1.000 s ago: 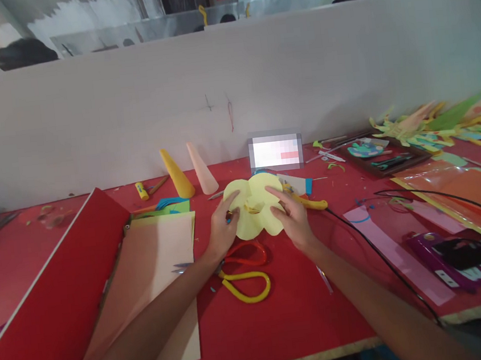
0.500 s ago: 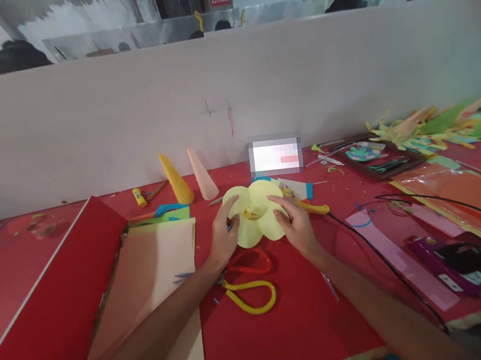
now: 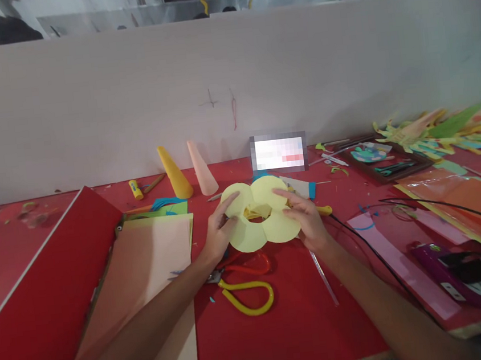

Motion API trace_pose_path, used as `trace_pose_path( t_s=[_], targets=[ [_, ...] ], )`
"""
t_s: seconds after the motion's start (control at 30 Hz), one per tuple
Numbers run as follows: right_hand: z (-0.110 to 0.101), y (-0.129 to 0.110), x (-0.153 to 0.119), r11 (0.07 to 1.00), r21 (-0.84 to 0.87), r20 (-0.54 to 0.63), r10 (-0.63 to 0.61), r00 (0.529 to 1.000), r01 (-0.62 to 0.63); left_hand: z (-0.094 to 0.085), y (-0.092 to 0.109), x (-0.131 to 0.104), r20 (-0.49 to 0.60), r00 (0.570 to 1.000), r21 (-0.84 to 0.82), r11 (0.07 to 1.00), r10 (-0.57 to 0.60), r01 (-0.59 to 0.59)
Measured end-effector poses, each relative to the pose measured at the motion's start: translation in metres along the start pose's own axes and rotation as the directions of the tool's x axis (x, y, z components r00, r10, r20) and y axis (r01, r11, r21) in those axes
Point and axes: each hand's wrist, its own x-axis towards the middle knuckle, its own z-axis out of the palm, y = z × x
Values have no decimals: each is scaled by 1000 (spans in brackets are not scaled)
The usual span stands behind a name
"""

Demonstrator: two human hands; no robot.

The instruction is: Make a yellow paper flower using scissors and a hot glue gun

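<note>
Both my hands hold a pale yellow paper flower (image 3: 247, 237) with rounded petals and a hole in its middle, raised above the red table. My left hand (image 3: 220, 228) pinches its left side between thumb and fingers. The right side is gripped the same way by my right hand (image 3: 309, 218). Through the hole I see the red table and something yellow, which I cannot make out. Below the flower lie scissors (image 3: 248, 299) with one red and one yellow handle loop. A thin clear stick (image 3: 325, 280) lies by my right forearm.
On the left, sheets of paper (image 3: 157, 251) lie beside a red folder (image 3: 41, 292). A yellow cone (image 3: 175, 175) and a pink cone (image 3: 203, 172) stand behind. To the right are a pink strip (image 3: 400, 266), a black cable (image 3: 373, 255), a purple box (image 3: 443, 267) and a dark tray (image 3: 412, 173).
The paper flower has opened out flatter, and its middle hole shows wider. My hands have moved slightly apart with it. The camera view has tilted down a little.
</note>
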Motion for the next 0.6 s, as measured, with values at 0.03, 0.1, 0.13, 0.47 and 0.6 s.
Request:
trace_pose_path(
  t_s=[0.03, 0.1, 0.13, 0.47, 0.6],
  targets=[
    [0, -1, 0, 1000, 5, 0, -2, 1000, 2, 0, 1, 0, 2, 1000, -16, 1000, -14, 14],
    [1, -2, -1, 1000, 5, 2, -19, 1000, 19, 1, 1, -1, 6, 999, -48, 998, -46, 46],
    [1, -3, -1, 1000, 2, 5, -28, 1000, 28, 1, 1, -1, 12, 998, -59, 997, -57, 57],
    [-9, -8, 3, 992, 89, -147, -76, 986, 90, 3, 21, -2, -77, 992, 326, 943, 102, -71],
    [-19, -7, 7, 993, 109, -173, -27, 985, 47, 6, 41, -33, 360, 927, 788, 565, -100, -245]
  ],
)
